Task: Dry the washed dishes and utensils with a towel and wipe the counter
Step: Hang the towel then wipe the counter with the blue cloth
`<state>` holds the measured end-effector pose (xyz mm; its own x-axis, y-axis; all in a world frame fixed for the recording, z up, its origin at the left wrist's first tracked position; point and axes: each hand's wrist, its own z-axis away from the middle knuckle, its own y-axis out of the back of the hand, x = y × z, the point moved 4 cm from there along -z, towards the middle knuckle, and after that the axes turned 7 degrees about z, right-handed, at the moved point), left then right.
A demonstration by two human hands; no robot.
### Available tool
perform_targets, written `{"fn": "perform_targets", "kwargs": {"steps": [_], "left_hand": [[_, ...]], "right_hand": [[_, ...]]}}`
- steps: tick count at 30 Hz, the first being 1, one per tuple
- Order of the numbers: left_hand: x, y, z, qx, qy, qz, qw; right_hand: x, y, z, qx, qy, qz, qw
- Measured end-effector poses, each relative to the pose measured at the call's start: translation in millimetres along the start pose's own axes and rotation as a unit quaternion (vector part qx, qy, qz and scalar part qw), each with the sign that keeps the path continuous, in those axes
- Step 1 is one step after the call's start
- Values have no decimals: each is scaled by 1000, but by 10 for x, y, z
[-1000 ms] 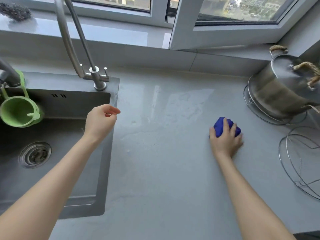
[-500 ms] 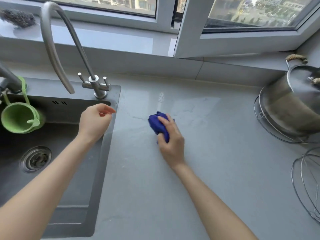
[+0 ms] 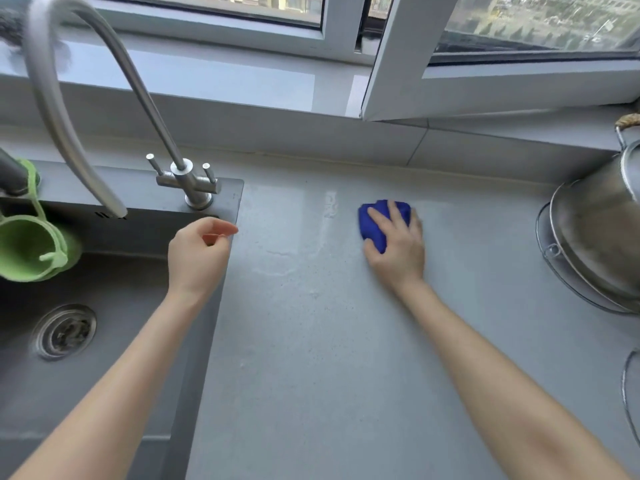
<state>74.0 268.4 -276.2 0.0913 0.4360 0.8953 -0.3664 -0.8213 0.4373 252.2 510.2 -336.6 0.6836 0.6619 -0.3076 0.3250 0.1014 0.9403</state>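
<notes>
A person's two bare arms reach over a grey kitchen bench (image 3: 311, 358) below a window. The right hand (image 3: 396, 244) lies palm down on a bunched blue towel (image 3: 372, 225), fingers spread over it and pressing it flat against the bench, near the back wall. The left hand (image 3: 197, 252) holds nothing; its fingers are loosely curled and it hovers at the right rim of the sink (image 3: 207, 341), well apart from the towel. Wet streaks (image 3: 329, 209) shine on the bench between the hands. A steel pot (image 3: 595, 237) stands at the far right on a wire rack. A green cup (image 3: 29, 251) hangs in the sink, beside the tap (image 3: 188, 178).
</notes>
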Motion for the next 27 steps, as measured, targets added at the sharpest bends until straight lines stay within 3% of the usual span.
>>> {"fn": "perform_targets", "kwargs": {"steps": [5,7,8,10,14,15,16,18,19,21,22,24,27], "left_hand": [[-28,206,3,26,11,-2,1000],[-24,301,12,31,12,-8,999],[-29,347,14,34,13,-7,999],[-59,434,2,41,18,-1,999],[-179,580,-48,48,26,13,998],[-217,613,-53,46,28,16,998],[-252,643,-55,43,29,15,999],[-319,696,-53,37,32,7,999],[-345,715,-52,35,34,2,999],[-369,722,-65,31,38,-4,999],[-367,713,-77,29,40,-6,999],[-350,675,-107,23,37,-14,999],[-299,599,-118,8,25,-25,999]], "right_hand": [[-1295,-322,809,-58,221,-56,972],[-1476,-294,959,-58,250,-116,959],[-1478,-202,948,-57,216,-194,955],[-1284,9,767,-65,58,-381,921],[-488,394,267,-85,-184,-577,791],[-256,460,182,-96,-219,-548,801],[-12,525,125,-105,-242,-465,845],[463,681,78,-58,-262,-194,944],[607,785,88,0,-270,-69,961],[577,885,76,75,-206,-3,976],[464,826,63,53,-154,0,987],[203,513,26,-68,-68,83,992],[181,90,-12,-136,-43,226,963]]}}
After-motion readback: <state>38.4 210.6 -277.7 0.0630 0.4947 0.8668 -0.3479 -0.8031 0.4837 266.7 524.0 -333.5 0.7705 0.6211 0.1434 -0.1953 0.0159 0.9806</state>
